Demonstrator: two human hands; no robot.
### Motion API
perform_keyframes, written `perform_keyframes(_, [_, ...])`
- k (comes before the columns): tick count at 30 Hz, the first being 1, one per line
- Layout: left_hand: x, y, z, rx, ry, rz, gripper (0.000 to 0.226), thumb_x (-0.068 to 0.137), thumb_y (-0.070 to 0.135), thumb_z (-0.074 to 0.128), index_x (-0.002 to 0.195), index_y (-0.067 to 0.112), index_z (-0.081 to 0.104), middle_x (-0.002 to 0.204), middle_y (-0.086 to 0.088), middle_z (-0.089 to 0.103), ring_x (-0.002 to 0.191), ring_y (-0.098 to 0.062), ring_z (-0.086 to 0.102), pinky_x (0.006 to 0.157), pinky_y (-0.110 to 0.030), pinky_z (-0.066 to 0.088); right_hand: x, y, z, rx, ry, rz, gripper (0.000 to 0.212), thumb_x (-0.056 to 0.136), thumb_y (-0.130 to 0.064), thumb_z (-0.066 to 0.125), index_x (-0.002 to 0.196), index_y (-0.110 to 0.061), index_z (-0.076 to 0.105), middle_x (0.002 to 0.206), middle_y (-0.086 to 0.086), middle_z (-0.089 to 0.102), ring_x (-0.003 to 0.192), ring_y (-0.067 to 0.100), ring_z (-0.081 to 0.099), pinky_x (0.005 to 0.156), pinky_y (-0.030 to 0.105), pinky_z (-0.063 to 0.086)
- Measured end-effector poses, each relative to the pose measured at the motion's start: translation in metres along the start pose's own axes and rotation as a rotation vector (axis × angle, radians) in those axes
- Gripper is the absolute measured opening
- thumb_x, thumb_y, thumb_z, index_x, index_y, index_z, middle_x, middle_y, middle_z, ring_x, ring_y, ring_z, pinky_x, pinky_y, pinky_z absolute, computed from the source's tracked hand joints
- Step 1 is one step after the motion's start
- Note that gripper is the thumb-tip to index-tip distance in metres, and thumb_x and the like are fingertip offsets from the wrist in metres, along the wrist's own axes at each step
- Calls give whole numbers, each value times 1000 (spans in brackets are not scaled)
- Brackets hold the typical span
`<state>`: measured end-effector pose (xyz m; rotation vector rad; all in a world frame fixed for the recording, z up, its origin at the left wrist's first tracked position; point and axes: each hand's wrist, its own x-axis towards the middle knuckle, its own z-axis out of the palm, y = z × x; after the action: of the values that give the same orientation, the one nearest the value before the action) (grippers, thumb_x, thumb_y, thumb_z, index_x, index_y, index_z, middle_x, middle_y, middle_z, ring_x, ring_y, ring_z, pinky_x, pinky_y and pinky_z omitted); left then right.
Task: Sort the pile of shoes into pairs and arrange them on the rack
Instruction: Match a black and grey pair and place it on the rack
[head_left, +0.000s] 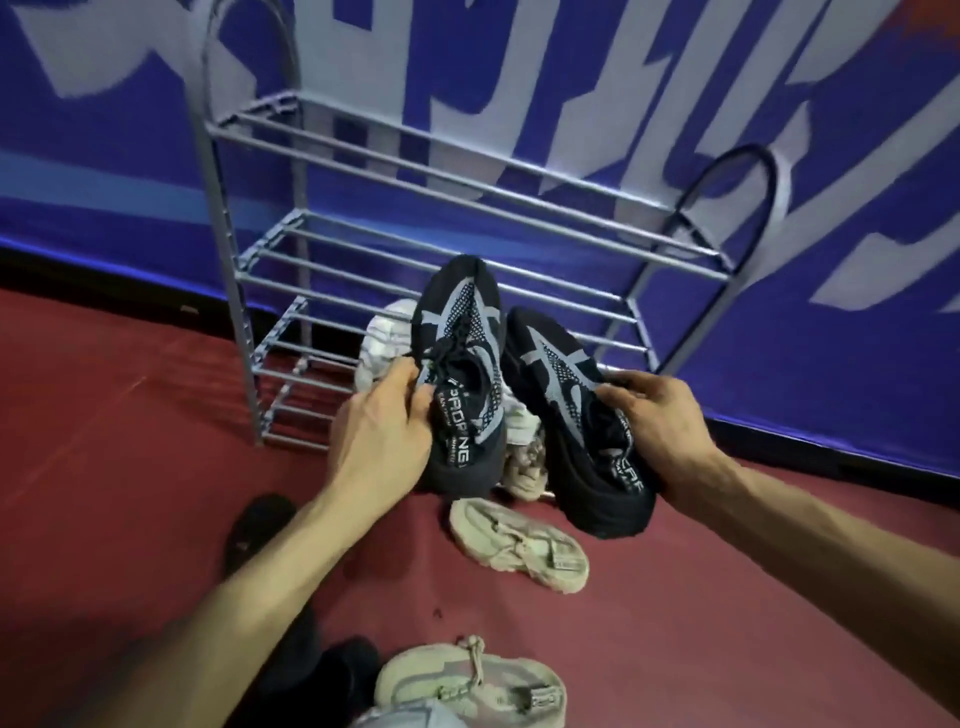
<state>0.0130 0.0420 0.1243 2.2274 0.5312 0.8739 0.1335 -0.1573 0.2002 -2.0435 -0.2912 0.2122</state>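
Rack (467, 208) shelves held no shoes. Left hand (382, 436) gripped 1 black shoe (460, 332). Right hand (657, 415) gripped its match (566, 384).

Two black knit sneakers with grey stripes, toes pointing away: one (460, 374) gripped in the left hand (382, 431), its twin (576, 415) in the right hand (660, 410). Beyond both hands stands the grey metal rack (415, 244), its bars bare. Below the hands two beige sneakers (519, 543) (470, 686) lie on the floor; between the hands, a white shoe (387, 338)
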Motion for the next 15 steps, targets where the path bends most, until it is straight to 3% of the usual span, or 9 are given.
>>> perform_keyframes(2, [30,18,19,39,-40,24,22,89,30,41,103,20,55,92,-15,70,89,-41,62,75,-45,48,24,-2,-16,9,92,35,9,82,-14,67,77,-11,74,79,10,76,72,23,71,79,45,60])
perform_keyframes(7, [94,52,64,187,-116,17,17,93,27,41,98,16,52,99,-23,66,92,-45,58,67,-40,38,97,11,-23,-50,275,75,19,66,-25,67,72,-8,74,69,11,74,68,23,71,66,47,59])
perform_keyframes(11, [136,62,98,245,-136,-18,23,95,25,40,107,14,56,111,-25,63,101,-45,56,71,-40,35,151,10,-19,-59,379,118,19,73,-22,68,82,-6,75,82,13,74,82,27,72,76,39,60])
perform_keyframes(15, [164,57,137,258,-209,-149,28,92,23,45,114,22,62,122,-19,62,113,-41,54,89,-42,42,186,13,-14,-79,489,124,29,80,-27,67,102,-7,72,101,16,73,98,31,68,88,34,54])
